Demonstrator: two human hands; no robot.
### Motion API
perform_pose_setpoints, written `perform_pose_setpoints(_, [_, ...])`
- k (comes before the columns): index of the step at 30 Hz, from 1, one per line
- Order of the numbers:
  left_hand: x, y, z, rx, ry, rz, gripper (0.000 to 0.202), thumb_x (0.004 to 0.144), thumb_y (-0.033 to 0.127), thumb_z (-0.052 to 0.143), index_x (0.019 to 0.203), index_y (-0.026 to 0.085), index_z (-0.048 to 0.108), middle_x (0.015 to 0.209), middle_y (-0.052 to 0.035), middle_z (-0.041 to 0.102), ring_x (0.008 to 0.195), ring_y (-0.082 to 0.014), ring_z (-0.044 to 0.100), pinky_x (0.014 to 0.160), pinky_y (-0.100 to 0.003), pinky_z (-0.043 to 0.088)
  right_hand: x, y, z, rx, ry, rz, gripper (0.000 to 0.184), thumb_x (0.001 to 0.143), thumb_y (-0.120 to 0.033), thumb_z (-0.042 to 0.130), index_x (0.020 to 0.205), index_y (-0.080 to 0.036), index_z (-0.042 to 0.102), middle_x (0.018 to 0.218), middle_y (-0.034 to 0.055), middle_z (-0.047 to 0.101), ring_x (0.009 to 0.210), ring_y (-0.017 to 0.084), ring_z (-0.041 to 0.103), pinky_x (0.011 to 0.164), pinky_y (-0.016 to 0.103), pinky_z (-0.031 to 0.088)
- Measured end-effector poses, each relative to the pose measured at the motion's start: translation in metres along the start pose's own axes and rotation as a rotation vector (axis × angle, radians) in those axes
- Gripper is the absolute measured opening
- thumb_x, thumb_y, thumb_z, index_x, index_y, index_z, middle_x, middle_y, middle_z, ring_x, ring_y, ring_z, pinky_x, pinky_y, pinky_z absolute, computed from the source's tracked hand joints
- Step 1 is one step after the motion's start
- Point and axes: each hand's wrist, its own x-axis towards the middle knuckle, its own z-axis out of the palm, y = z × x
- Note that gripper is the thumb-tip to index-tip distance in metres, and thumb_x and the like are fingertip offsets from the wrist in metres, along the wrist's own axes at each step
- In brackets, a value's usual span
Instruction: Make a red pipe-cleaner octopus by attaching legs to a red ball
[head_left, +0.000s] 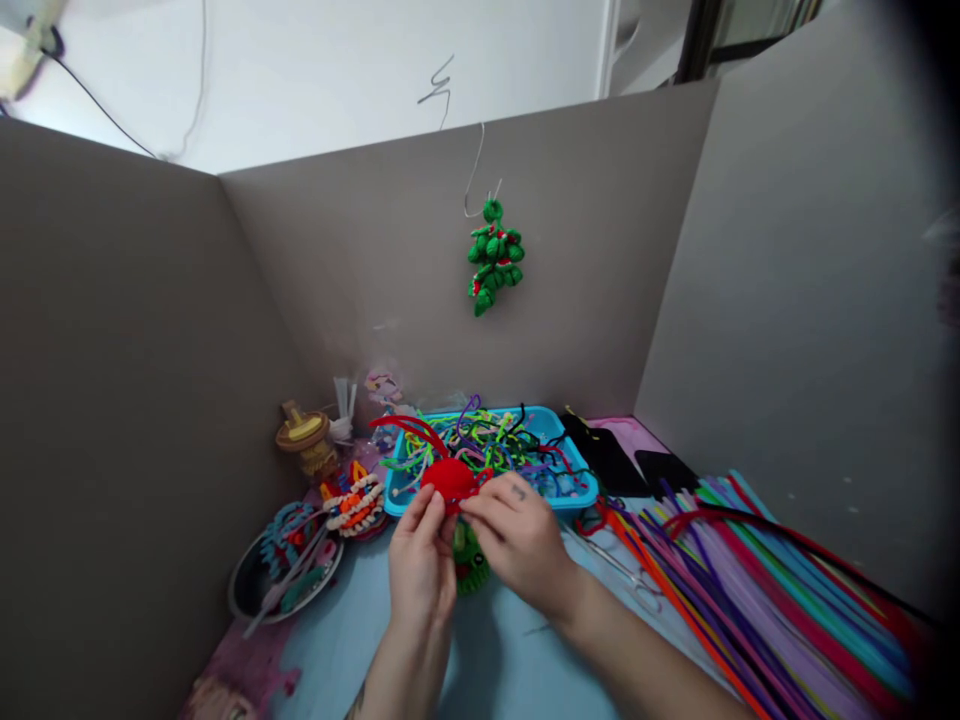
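A red fuzzy pipe-cleaner piece (448, 479), rounded in the middle with long red ends sticking out to the upper left, is held up between both hands. My left hand (424, 550) pinches its lower left edge. At its right side, the fingers of my right hand (517, 530) are closed on a thin red end. Just under the hands sits a green fuzzy piece (470, 565), partly hidden by them. Behind the red piece stands a blue tray (577, 493) heaped with loose pipe-cleaner scraps.
On the right lie many coloured pipe cleaners (772, 580) beside scissors (619, 565). A metal bowl (240, 590) with tools, an orange-and-cream fuzzy piece (354, 505) and a brown container (307, 435) stand left. A green ornament (495, 255) hangs on the grey partition (360, 240).
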Motion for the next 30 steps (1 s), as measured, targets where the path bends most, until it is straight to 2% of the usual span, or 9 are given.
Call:
perform_pose_setpoints(3, [-0.003,-0.003,-0.001,-0.003,-0.03,-0.01,0.018,0.071,-0.002,0.064,0.082,0.011,0.066,0.072,-0.0064,0.072,0.06,-0.011,0.068,0.056,-0.017,0.053,-0.005,-0.006,0.008,-0.133,-0.093,-0.048,0.015,0.088,-0.017,0.051,0.091,-0.02,0.066,0.079,0.0061,0.064,0.075,0.02,0.054,0.068,0.033,0.043])
perform_pose_setpoints(10, [-0.006,-0.008,-0.003,-0.001,-0.045,-0.015,0.021,0.064,0.001,0.072,0.083,0.011,0.067,0.072,-0.0075,0.073,0.06,-0.0127,0.068,0.059,-0.019,0.054,-0.011,-0.011,0.02,-0.176,-0.058,0.01,0.017,0.09,-0.017,0.046,0.085,-0.018,0.062,0.078,0.0069,0.064,0.075,0.021,0.056,0.069,0.033,0.044])
perform_pose_setpoints(12, [-0.007,-0.007,-0.002,-0.002,-0.043,-0.009,0.02,0.065,0.001,0.071,0.082,0.011,0.067,0.07,-0.0068,0.073,0.059,-0.012,0.067,0.057,-0.018,0.053,-0.011,-0.012,0.019,-0.127,-0.025,0.002,0.015,0.089,-0.015,0.047,0.083,-0.018,0.061,0.077,0.0066,0.064,0.075,0.02,0.057,0.069,0.032,0.045])
perform_pose_setpoints(15, [-0.007,-0.003,0.0,-0.004,-0.026,0.013,0.017,0.069,-0.001,0.067,0.081,0.011,0.067,0.072,-0.0062,0.073,0.06,-0.0112,0.068,0.057,-0.017,0.054,-0.01,-0.009,0.014,-0.034,0.125,0.0,0.011,0.087,-0.014,0.049,0.082,-0.019,0.058,0.073,0.0052,0.062,0.07,0.018,0.057,0.066,0.03,0.046])
perform_pose_setpoints(18, [-0.007,-0.001,0.002,0.002,0.005,0.027,0.018,0.074,-0.004,0.061,0.08,0.011,0.067,0.076,-0.0056,0.073,0.064,-0.0102,0.069,0.06,-0.016,0.055,-0.004,0.004,0.004,0.023,0.252,0.153,0.014,0.085,-0.013,0.048,0.094,-0.019,0.058,0.08,0.0062,0.062,0.075,0.019,0.058,0.067,0.03,0.047])
perform_pose_setpoints(20, [-0.007,-0.001,0.003,0.008,0.014,0.021,0.019,0.075,-0.005,0.058,0.08,0.011,0.066,0.077,-0.005,0.072,0.066,-0.0096,0.069,0.061,-0.015,0.055,0.002,0.017,-0.002,0.047,0.179,0.255,0.028,0.081,-0.012,0.049,0.105,-0.019,0.059,0.097,0.0091,0.062,0.086,0.021,0.059,0.072,0.033,0.048])
perform_pose_setpoints(21, [-0.008,-0.001,0.004,0.01,0.01,0.013,0.02,0.075,-0.005,0.058,0.081,0.011,0.066,0.077,-0.005,0.072,0.066,-0.0097,0.069,0.062,-0.016,0.056,0.005,0.023,-0.005,0.083,0.143,0.276,0.03,0.078,-0.01,0.049,0.104,-0.019,0.061,0.1,0.0094,0.061,0.089,0.022,0.059,0.073,0.033,0.048])
perform_pose_setpoints(25, [-0.012,0.001,0.005,-0.006,-0.027,-0.03,0.02,0.077,-0.006,0.056,0.08,0.011,0.066,0.08,-0.0067,0.073,0.068,-0.0116,0.07,0.062,-0.017,0.057,0.012,0.035,-0.008,0.271,0.018,0.391,0.018,0.076,-0.011,0.049,0.077,-0.019,0.065,0.081,0.0051,0.064,0.078,0.019,0.06,0.068,0.03,0.046])
perform_pose_setpoints(30, [-0.015,0.004,0.006,-0.022,-0.039,-0.073,0.021,0.077,-0.007,0.053,0.08,0.011,0.064,0.079,-0.0061,0.073,0.066,-0.0116,0.07,0.059,-0.017,0.057,0.013,0.03,-0.004,0.438,0.047,0.525,0.011,0.071,-0.014,0.057,0.067,-0.02,0.065,0.075,0.0031,0.061,0.074,0.018,0.058,0.065,0.029,0.045])
